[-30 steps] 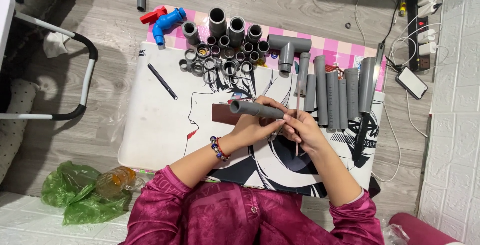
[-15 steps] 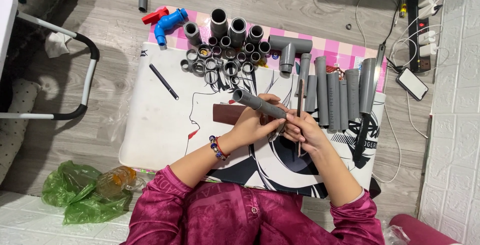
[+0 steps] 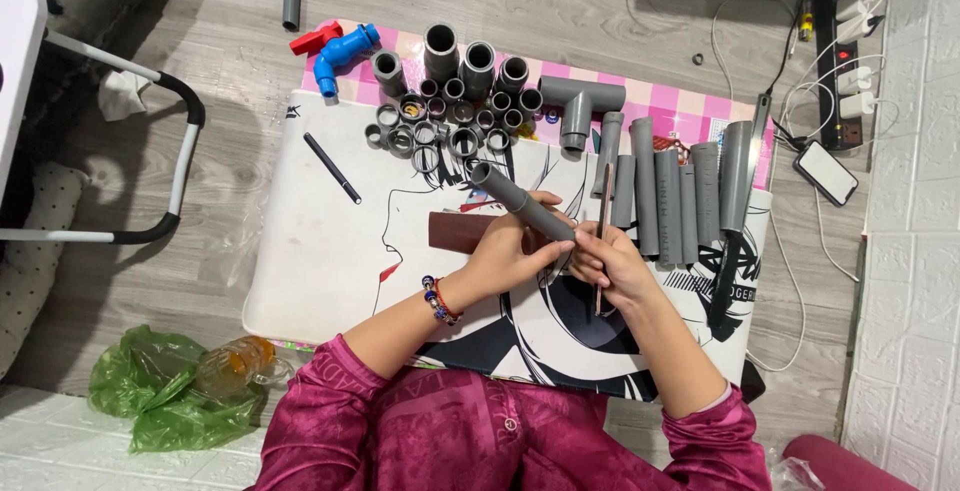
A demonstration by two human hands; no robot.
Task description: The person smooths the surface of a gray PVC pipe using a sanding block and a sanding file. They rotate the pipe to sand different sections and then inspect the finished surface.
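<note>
My left hand [image 3: 515,246] grips a short grey pipe piece [image 3: 520,201] that points up and to the left, its open end tilted toward the fittings. My right hand [image 3: 612,263] holds a thin long stick-like tool [image 3: 603,236] upright, right beside the pipe's lower end. Both hands meet over a white mat with a black line drawing [image 3: 330,251]. A brown flat rectangle [image 3: 455,231] lies on the mat just left of my left hand. A beaded bracelet sits on my left wrist.
Several grey pipe lengths [image 3: 680,196] lie side by side right of my hands. Grey couplings and rings [image 3: 450,116] cluster above, with a T-fitting [image 3: 580,101], a blue and red tap [image 3: 335,51] and a black pen [image 3: 332,167]. A phone and power strip [image 3: 835,101] lie right; green bag [image 3: 165,391] lower left.
The pipe piece in my left hand has swung from nearly level to a steeper tilt, its free end now higher and closer to the fittings. My right hand stayed in place.
</note>
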